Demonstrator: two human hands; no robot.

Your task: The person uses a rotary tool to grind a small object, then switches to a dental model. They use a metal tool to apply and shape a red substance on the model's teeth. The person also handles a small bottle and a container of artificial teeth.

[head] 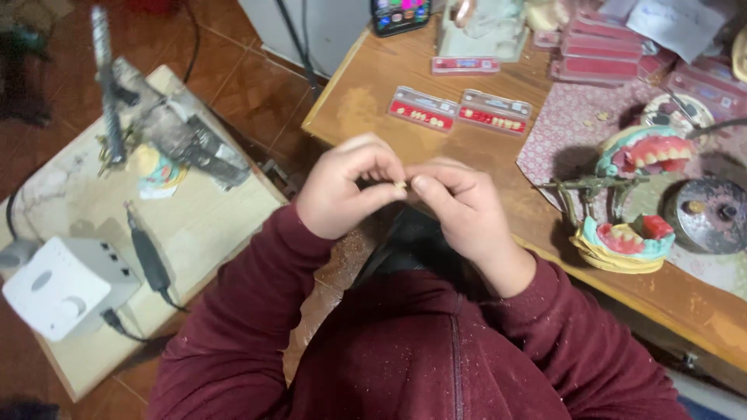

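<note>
My left hand (pixel 345 189) and my right hand (pixel 465 208) meet in front of my chest, above the near edge of the wooden table (pixel 373 93). Between the fingertips of both hands sits a small cream artificial tooth (pixel 400 185), pinched from both sides. Both arms wear dark red sleeves dusted with fine powder. To the right on the table stands a metal articulator (pixel 599 190) with pink-and-teal denture models, the upper one (pixel 652 152) tilted open over the lower one (pixel 625 239).
Two red cards of artificial teeth (pixel 424 109) (pixel 496 112) lie beyond my hands, more cards (pixel 599 58) stacked behind. A round metal lid (pixel 710 215) sits at the right. A low side board at the left holds a white control box (pixel 58 286), a black handpiece (pixel 148 257) and a grimy motor tool (pixel 179 132).
</note>
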